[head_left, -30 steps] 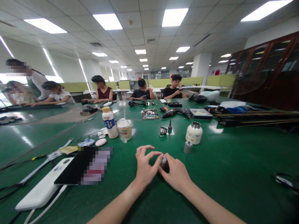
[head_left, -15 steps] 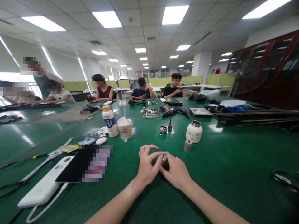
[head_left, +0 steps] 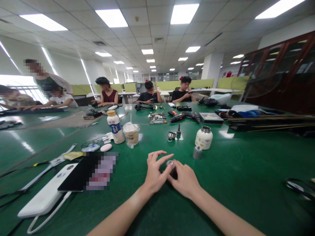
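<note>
A small round metallic piece [head_left: 170,163] stands between my hands on the green table [head_left: 236,183]. My right hand [head_left: 185,178] is closed around its right side. My left hand [head_left: 156,173] touches its top left with the thumb, while the other fingers are spread, the index finger reaching over it. The underside of the piece is hidden by my fingers. Beyond my right hand sit a grey metal cylinder [head_left: 197,153] and an open cream jar [head_left: 204,139]. Farther ahead are a small metal cup [head_left: 171,136] and an upright dark bit [head_left: 178,132].
On the left lie a tablet [head_left: 73,173], a white power bank [head_left: 46,193] with a cable, and a pink oval case [head_left: 106,147]. A bottle [head_left: 115,129] and a plastic cup [head_left: 132,136] stand ahead. A circuit board [head_left: 157,118] and power drills [head_left: 183,117] lie farther back; several people sit beyond.
My left index finger has lifted and straightened away from my right hand, showing more of the piece's top. The view has shifted slightly.
</note>
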Motion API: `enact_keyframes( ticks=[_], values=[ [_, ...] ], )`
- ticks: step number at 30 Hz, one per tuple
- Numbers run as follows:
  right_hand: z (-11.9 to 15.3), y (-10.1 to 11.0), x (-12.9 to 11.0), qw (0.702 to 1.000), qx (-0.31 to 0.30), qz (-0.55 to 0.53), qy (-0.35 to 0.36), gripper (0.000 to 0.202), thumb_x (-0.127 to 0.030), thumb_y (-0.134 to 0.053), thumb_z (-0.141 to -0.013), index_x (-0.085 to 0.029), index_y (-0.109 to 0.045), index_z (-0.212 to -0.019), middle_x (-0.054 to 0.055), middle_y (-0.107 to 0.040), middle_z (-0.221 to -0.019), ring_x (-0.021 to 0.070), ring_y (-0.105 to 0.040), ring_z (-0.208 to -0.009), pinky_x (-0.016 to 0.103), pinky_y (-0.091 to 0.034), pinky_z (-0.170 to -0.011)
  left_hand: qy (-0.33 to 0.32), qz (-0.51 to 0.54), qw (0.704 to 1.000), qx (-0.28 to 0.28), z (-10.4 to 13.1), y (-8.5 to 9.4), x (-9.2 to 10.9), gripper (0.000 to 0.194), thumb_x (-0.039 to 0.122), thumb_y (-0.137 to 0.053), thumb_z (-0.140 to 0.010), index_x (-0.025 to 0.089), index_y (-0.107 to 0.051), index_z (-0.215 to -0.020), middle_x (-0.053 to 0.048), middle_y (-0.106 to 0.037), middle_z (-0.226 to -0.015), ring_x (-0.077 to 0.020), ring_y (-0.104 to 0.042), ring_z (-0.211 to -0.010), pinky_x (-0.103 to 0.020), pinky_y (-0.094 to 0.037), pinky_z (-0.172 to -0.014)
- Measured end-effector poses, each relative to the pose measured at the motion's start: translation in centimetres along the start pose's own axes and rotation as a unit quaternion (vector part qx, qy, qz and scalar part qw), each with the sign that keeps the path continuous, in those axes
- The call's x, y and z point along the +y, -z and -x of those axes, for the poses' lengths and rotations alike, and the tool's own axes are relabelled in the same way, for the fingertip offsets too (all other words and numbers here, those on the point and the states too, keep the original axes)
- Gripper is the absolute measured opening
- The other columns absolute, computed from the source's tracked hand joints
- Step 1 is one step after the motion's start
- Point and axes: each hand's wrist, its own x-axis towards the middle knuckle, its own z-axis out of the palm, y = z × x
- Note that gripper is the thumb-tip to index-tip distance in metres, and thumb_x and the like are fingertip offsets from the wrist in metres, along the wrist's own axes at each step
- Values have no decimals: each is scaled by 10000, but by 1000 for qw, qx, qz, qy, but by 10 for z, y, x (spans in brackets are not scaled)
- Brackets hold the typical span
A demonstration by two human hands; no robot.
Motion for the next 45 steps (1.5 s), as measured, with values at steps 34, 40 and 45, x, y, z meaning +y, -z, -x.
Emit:
enact_keyframes(
  ticks=[34,40,45],
  values=[
    [0,6,-4,1000,9,-5,-12,332,-487,-463,-932,-204,-619,-856,32,-672,-819,197,-616,-687,284,-385,-627,97,-158,980,71,-2,7,-38,56,298,-758,-731,334,-788,-761,-81,-614,-1054,-345,-439,-1032,-533,-373,-848],
    [0,6,-4,1000,3,-11,-11,309,-466,-471,-939,-226,-638,-1037,30,-688,-892,189,-624,-699,285,-387,-635,88,-162,979,89,-4,6,-31,81,295,-707,-791,333,-775,-809,-68,-616,-1052,-321,-450,-1043,-510,-377,-858],
    [0,4,-2,1000,2,-5,-5,243,-398,-502,-934,-240,-633,-1064,19,-686,-878,185,-627,-692,279,-383,-626,43,-129,984,119,-4,6,-4,74,299,-667,-832,283,-738,-846,-46,-603,-1015,-261,-466,-1060,-447,-374,-939]
  ],
)
